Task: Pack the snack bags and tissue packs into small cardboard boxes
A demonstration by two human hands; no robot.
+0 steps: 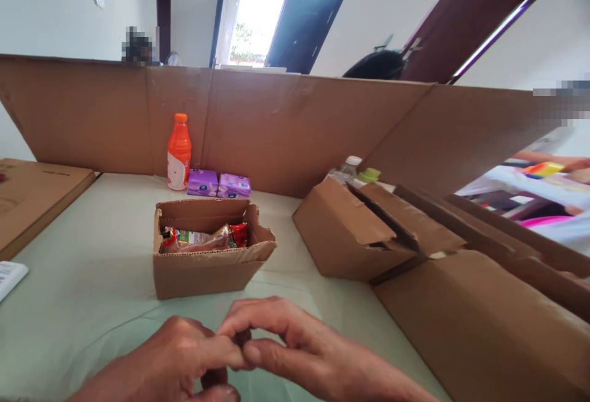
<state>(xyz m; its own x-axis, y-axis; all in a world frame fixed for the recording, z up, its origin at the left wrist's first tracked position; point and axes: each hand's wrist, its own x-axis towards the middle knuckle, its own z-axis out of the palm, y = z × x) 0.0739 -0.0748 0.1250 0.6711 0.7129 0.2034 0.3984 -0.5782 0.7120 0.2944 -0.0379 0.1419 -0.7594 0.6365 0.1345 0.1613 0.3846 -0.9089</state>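
My left hand (pixel 179 359) and my right hand (pixel 295 340) meet at the bottom centre, just above the pale green table (pixel 92 279). Both have their fingers curled and pinched together, fingertips touching each other. Anything held between them is hidden. Just beyond them stands a small open cardboard box (pixel 207 270) holding snack packets (pixel 207 239), one with a red wrapper.
An orange drink bottle (pixel 179 153) and two purple packs (pixel 219 184) stand at the back by a cardboard wall (pixel 286 125). A larger open carton (pixel 359 236) with bottles (pixel 350 168) lies right, flat cardboard (pixel 483 328) in front. Another cardboard sheet (pixel 32 199) lies left.
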